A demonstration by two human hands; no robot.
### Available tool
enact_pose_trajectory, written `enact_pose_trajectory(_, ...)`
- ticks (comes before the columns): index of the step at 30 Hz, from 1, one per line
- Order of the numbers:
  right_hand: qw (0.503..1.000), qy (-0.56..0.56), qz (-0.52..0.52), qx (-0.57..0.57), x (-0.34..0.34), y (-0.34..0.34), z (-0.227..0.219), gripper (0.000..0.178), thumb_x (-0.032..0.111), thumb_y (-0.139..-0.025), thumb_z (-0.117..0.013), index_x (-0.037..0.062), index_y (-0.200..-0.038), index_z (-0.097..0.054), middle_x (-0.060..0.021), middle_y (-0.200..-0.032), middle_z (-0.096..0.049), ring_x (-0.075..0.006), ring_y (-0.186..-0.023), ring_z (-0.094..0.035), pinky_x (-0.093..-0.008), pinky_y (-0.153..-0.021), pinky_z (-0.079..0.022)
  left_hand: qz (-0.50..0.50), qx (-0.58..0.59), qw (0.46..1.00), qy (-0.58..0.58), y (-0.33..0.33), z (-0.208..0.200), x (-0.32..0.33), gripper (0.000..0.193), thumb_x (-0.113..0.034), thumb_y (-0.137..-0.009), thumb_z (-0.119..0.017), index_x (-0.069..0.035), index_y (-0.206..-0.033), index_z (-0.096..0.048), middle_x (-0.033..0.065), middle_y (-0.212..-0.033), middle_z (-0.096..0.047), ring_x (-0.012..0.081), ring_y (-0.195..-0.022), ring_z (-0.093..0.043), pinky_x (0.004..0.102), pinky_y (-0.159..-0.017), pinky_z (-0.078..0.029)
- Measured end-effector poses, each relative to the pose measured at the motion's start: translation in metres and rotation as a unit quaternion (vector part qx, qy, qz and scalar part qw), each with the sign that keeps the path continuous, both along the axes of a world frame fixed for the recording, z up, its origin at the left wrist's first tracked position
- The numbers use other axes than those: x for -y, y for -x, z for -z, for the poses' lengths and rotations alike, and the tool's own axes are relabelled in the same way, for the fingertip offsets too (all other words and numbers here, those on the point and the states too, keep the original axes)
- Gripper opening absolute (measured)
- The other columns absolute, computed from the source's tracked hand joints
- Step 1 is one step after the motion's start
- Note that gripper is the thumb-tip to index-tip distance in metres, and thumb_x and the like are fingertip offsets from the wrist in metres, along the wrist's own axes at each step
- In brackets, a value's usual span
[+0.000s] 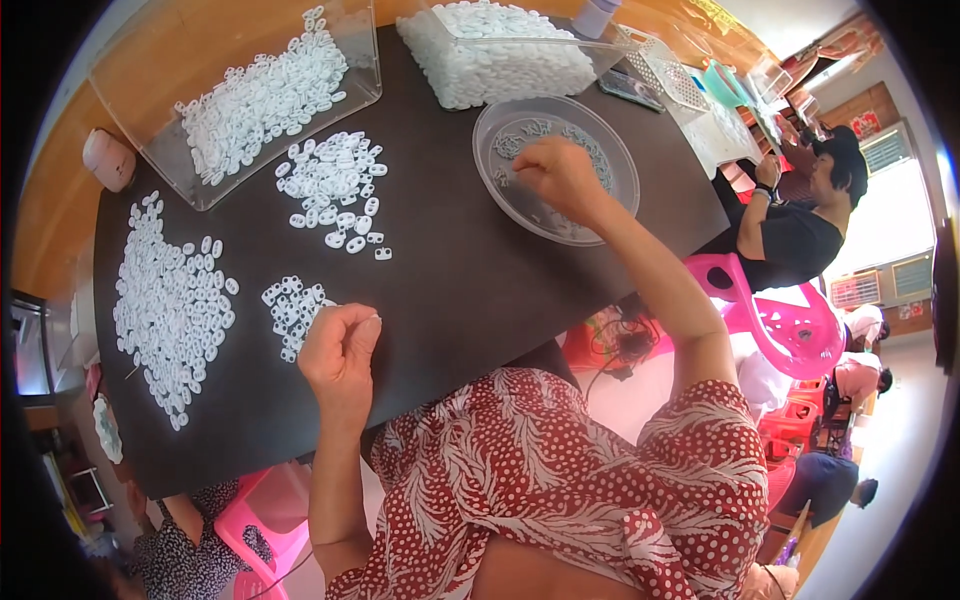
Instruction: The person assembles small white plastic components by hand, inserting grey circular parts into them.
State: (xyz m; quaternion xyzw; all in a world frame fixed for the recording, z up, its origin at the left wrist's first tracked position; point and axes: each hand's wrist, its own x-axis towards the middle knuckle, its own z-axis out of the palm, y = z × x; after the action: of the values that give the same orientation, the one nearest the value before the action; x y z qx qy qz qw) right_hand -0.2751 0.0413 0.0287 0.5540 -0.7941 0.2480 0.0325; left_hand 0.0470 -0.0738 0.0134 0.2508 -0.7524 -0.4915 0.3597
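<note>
In the clear bowl (600, 140), right hand (560, 172) (fingers curled) picks small rings (520, 142).

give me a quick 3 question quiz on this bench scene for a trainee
1. True or false: the right hand reaches into the round clear dish.
2. Which is nearest the left hand?
A. the small pile of white plastic rings
B. the clear rectangular tray
C. the pink chair
3. Fill in: the tabletop is dark ____.

Key: 1 true; 2 A; 3 brown
</note>
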Motion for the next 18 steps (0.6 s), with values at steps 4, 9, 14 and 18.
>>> enact_pose_trajectory(4, 0.995, -0.035, -0.022, -0.085, 0.006, -0.0027, 0.0111, 0.01, 0.01, -0.071, -0.065, 0.0085, -0.081, -0.067, -0.0105, -0.079, -0.063, -0.0301, -0.08, -0.059, -0.0402, -0.069, -0.047, 0.001, -0.013, 1.0, -0.012, -0.0027, 0.002, 0.0, 0.01, -0.008, -0.082, -0.066, 0.001, -0.083, -0.061, 0.003, -0.074, -0.055, 0.0095, -0.064, -0.049, 0.0219, -0.058, -0.041)
enact_pose_trajectory(9, 0.995, 0.002, -0.003, -0.101, 0.001, -0.0043, 0.008, 0.008, 0.011, -0.072, -0.064, 0.0089, -0.08, -0.066, -0.0101, -0.077, -0.061, -0.0298, -0.078, -0.058, -0.0398, -0.068, -0.047, -0.015, -0.006, 1.0, -0.024, -0.0081, -0.0016, -0.0017, 0.011, -0.008, -0.082, -0.067, 0.001, -0.082, -0.061, 0.0031, -0.074, -0.055, 0.0099, -0.064, -0.049, 0.0219, -0.058, -0.04)
enact_pose_trajectory(14, 0.997, 0.001, 0.0, -0.075, -0.0008, -0.0057, 0.0078, 0.007, 0.011, -0.072, -0.064, 0.0076, -0.078, -0.066, -0.0104, -0.077, -0.062, -0.0301, -0.078, -0.058, -0.0393, -0.068, -0.047, -0.014, -0.004, 1.0, 0.002, -0.0105, -0.004, -0.0033, 0.012, -0.009, -0.082, -0.067, 0.001, -0.081, -0.061, 0.0037, -0.071, -0.054, 0.0109, -0.062, -0.049, 0.0223, -0.057, -0.04)
enact_pose_trajectory(18, 0.998, 0.016, -0.023, -0.051, 0.0034, -0.0106, 0.0095, 0.007, 0.01, -0.072, -0.064, 0.0064, -0.078, -0.066, -0.011, -0.078, -0.062, -0.0306, -0.078, -0.058, -0.0397, -0.069, -0.047, -0.015, -0.006, 1.0, 0.012, -0.0094, -0.0048, -0.0033, 0.012, -0.009, -0.082, -0.067, 0.001, -0.081, -0.061, 0.0035, -0.07, -0.053, 0.0109, -0.062, -0.048, 0.0225, -0.056, -0.039)
